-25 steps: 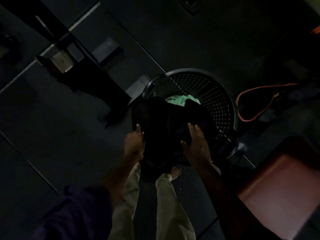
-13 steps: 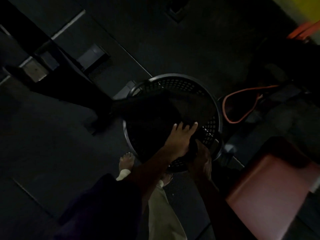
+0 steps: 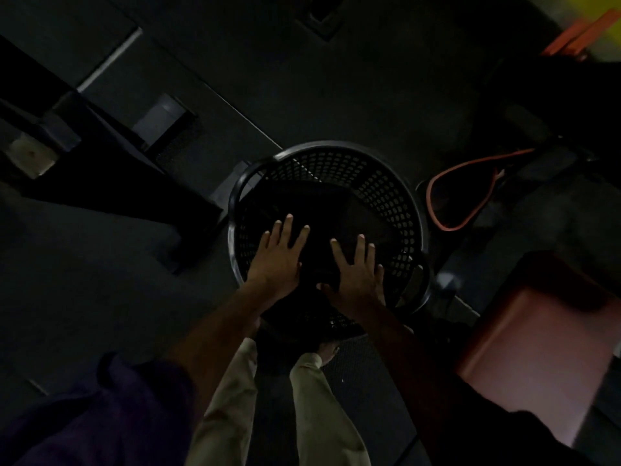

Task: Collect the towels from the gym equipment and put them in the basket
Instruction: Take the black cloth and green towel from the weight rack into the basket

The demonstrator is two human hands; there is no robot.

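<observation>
Both hands, left hand (image 3: 280,260) and right hand (image 3: 358,275), lie flat with open grip on the dark towel (image 3: 332,213) inside the basket (image 3: 403,210), centre frame. Pressing near its rim could tip it.

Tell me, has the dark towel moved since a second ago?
Yes. The dark towel was held up over the basket's near rim, with green cloth showing behind; now it lies down inside the basket, covering the green, with the left hand and right hand spread flat on it.
</observation>
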